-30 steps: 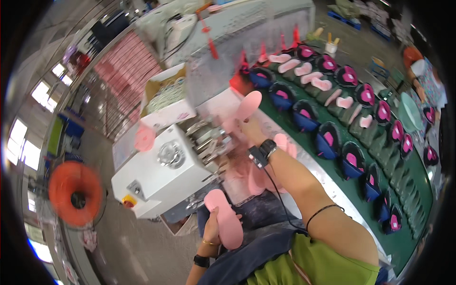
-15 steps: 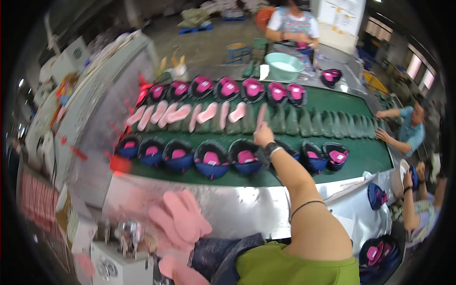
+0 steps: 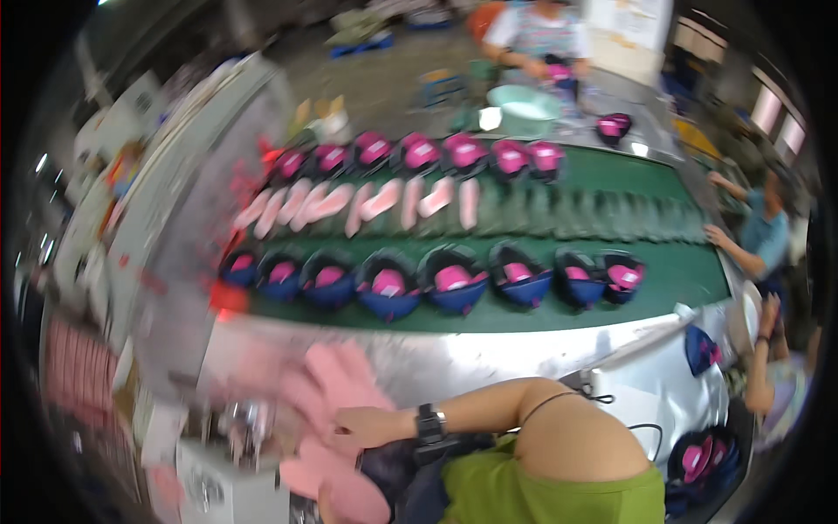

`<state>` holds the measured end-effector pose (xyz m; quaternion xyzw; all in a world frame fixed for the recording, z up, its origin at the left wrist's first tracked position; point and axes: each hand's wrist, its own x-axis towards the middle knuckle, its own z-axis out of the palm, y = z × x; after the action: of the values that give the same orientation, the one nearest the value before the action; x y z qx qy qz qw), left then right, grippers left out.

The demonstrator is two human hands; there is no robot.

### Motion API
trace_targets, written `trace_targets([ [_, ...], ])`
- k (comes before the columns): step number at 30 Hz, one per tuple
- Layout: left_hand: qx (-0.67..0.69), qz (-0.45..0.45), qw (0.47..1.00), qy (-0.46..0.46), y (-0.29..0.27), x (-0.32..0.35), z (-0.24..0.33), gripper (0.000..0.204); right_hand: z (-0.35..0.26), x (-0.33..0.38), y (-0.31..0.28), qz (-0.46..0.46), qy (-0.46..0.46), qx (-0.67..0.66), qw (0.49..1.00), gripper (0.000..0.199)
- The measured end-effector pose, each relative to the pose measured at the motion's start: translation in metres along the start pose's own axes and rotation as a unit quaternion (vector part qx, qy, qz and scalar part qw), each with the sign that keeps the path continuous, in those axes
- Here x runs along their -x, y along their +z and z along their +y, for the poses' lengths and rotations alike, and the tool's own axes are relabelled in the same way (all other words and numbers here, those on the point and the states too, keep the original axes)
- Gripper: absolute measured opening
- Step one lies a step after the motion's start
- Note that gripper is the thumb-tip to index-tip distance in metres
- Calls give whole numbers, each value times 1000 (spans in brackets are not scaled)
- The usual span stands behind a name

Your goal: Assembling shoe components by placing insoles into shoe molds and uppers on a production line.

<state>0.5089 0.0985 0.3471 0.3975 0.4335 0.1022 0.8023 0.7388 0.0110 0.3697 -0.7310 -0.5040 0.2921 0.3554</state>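
Green conveyor belt (image 3: 559,301) runs left to right across the middle, carrying a near row of blue shoes (image 3: 454,284) with pink linings and, farther off, pink insoles (image 3: 384,199). At the near left, a stack of pink insoles (image 3: 336,380) lies beside a white machine (image 3: 223,485). Right hand (image 3: 362,428), half a second ago stretched out to the belt's far row, is now drawn back onto this stack, fingers loosely curled on it. Left hand (image 3: 327,508) is blurred; its grip cannot be told.

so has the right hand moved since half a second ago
Yes. The right hand has pulled back from the green conveyor belt to the pink insoles at the near left.
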Motion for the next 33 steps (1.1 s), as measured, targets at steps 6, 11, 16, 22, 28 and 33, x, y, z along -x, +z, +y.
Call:
trace_targets([
  [6, 99, 33, 994, 23, 17, 3, 2, 37, 42, -6, 74, 203, -142, 33, 968, 18],
  [11, 213, -14, 976, -46, -26, 39, -10, 42, 28, -79, 66, 104, 27, -228, 968, 46],
  [16, 245, -36, 968, -48, -22, 57, -12, 43, 20, -155, 83, 120, -31, -62, 990, 56],
  [22, 221, -10, 974, -41, -35, 57, -23, 47, -30, -124, 46, 65, 101, -246, 962, 46],
  [28, 202, -65, 975, -71, -43, 47, -24, 42, -9, -124, 1, 245, -80, 111, 960, 37],
  [33, -569, -23, 741, 356, -87, 33, -60, 36, -16, -125, 15, 205, -251, 351, 878, 32],
])
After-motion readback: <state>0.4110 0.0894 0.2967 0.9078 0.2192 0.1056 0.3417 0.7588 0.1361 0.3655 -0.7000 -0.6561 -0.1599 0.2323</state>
